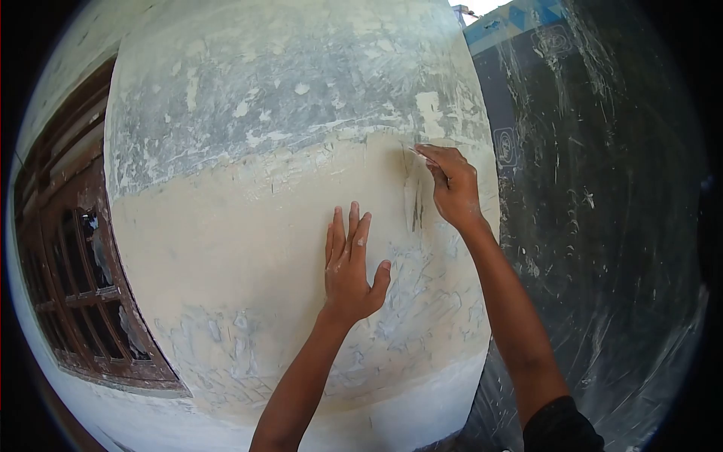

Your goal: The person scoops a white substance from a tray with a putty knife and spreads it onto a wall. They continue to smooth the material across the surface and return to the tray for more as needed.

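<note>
My left hand (349, 275) is spread on or just in front of the wall, its fingers pointing up and its thumb out to the right. There is nothing in it, and whitish smears mark its fingers. Higher up and to the right, my right hand (454, 184) is closed, with fingers and thumb brought together against the wall. A thin, flat scraper (416, 150), seen nearly edge-on and mostly hidden, shows at its fingertips. Cream-coloured putty (226, 218) coats the middle of the wall. Below the right hand runs a dark vertical streak (417, 203).
Bare grey, patchy wall (286, 83) lies above the coated band, and rough flaky patches (410, 294) lie below. A brown wooden window frame (98, 301) with broken panes is at the left. A dark, scratched sheet (580, 226) hangs beyond the wall's right edge.
</note>
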A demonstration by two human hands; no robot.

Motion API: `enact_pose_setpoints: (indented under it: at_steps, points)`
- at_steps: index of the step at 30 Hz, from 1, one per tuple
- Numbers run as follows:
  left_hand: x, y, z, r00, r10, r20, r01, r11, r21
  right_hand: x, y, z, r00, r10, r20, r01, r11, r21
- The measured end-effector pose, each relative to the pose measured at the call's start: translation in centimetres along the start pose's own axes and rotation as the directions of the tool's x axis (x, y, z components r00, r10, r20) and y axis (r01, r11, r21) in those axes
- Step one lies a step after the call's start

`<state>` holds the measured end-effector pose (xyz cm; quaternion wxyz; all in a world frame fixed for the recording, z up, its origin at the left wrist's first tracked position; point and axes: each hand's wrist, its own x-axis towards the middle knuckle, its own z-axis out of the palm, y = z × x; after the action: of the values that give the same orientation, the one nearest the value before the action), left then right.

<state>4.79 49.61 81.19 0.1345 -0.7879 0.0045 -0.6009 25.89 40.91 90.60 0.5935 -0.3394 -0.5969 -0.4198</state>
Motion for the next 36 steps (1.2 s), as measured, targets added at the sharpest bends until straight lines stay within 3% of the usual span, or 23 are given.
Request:
enact_pose_setpoints:
  at_steps: [1,3,7,13,17,21,23,29,32,36]
  points:
    - [0.4,-0.2,0.3,1.000,0.003,-0.006,-0.003,1.000,0.009,0.3,0.4,0.4,1.000,-0.008,-0.004,0.008,1.000,0.006]
    - [0.7,-0.6,0.7,0.999,0.010,-0.034,-0.009,0.999,0.038,0.4,1.1,1.1,0.986,-0.147,0.073,0.160,0.960,-0.232]
    - [1.2,-1.3,1.5,0.998,0.048,-0.034,-0.045,0.996,0.071,-3.3,3.1,2.9,0.959,-0.265,0.096,0.282,0.907,-0.314]
    - [2.0,-1.1,2.2,0.996,0.076,-0.037,-0.074,0.995,0.062,-11.1,1.8,2.5,0.970,-0.216,0.109,0.239,0.925,-0.295]
    - [2.4,-1.0,2.2,0.995,0.087,-0.053,-0.084,0.995,0.052,-4.7,1.7,2.0,0.958,-0.277,-0.077,0.239,0.915,-0.326]
    - [2.4,-1.3,2.4,0.995,0.072,-0.072,-0.066,0.995,0.081,-1.1,3.2,3.0,0.962,-0.254,-0.103,0.209,0.922,-0.325]
    - [2.2,-1.4,2.3,0.994,0.076,-0.076,-0.069,0.994,0.080,-3.1,3.5,3.6,0.974,-0.225,-0.002,0.213,0.925,-0.316]
    - [1.9,-1.3,2.1,0.994,0.078,-0.072,-0.074,0.995,0.064,-15.2,1.1,2.6,0.985,-0.152,0.086,0.170,0.949,-0.266]
    - [2.3,-1.2,2.1,0.993,0.091,-0.078,-0.086,0.994,0.069,-12.5,0.8,1.8,0.979,-0.197,-0.056,0.173,0.944,-0.281]
    - [2.1,-1.2,2.6,0.994,0.085,-0.072,-0.081,0.995,0.065,-3.3,2.8,1.6,0.965,-0.204,-0.165,0.150,0.946,-0.289]
